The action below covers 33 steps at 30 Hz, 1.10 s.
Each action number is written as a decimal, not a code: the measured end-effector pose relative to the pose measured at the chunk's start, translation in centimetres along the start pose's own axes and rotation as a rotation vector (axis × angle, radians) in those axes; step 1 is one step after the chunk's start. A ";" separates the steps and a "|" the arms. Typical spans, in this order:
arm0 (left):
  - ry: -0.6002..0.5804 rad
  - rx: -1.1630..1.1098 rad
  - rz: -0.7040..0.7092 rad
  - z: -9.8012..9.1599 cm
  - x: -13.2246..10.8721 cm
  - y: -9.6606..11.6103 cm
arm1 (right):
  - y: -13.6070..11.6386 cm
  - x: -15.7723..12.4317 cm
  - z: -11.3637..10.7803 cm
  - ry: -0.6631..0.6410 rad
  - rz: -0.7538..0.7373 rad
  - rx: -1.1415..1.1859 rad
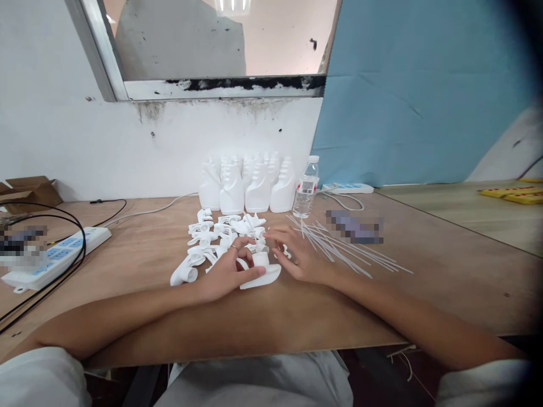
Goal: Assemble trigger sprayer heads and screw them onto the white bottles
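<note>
My left hand (229, 271) is closed on a white trigger spray head (261, 276), its thumb along the near side. The head lies low over the table's near part, with its round collar facing up. My right hand (299, 254) is just right of that collar, fingers curved and apart; I see nothing held in it. Beyond both hands lies a loose pile of similar white spray heads (203, 234), partly hidden by my fingers. Thin white tubes (339, 249) are spread to the right of my right hand.
White spray bottles (232, 189) stand in rows by the wall, beside a clear water bottle (304, 195). A power strip (63, 257) with black cables lies left; another power strip (348, 187) is at the back. A blurred-out object (356, 226) lies right. An open cardboard box (31, 192) is far left.
</note>
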<state>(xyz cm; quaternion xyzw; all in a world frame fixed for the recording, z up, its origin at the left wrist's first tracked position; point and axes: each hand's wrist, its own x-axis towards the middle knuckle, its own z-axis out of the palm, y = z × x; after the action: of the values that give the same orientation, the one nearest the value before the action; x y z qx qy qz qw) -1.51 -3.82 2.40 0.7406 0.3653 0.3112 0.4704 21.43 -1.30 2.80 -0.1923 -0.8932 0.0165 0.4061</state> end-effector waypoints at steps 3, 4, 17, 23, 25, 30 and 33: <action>-0.080 -0.029 0.054 -0.6 0.6 1.0 | 0.8 0.0 -0.5 -0.080 -0.372 -0.290; -0.142 0.002 0.081 -1.0 0.9 1.4 | 0.9 0.1 -0.5 -0.100 -0.441 -0.357; 0.910 0.459 0.285 -20.8 14.8 1.3 | 0.6 4.8 -5.3 0.432 0.077 -0.038; 0.776 0.252 0.088 -22.5 17.9 -3.9 | 2.5 9.9 -7.7 0.393 0.336 0.440; 0.756 0.241 0.084 -21.9 18.0 -4.4 | 2.9 11.0 -8.1 0.384 0.378 0.488; 0.833 0.313 0.084 -21.9 16.9 -4.0 | 2.9 12.0 -8.5 0.437 0.416 0.578; 0.863 0.355 0.076 -22.8 16.1 -2.9 | 2.6 11.8 -8.8 0.460 0.418 0.595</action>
<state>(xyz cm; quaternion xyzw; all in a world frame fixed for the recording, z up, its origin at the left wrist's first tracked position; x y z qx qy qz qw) -11.86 21.17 9.93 0.6254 0.5477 0.5404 0.1300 21.69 4.24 16.74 -0.2422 -0.6776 0.3117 0.6204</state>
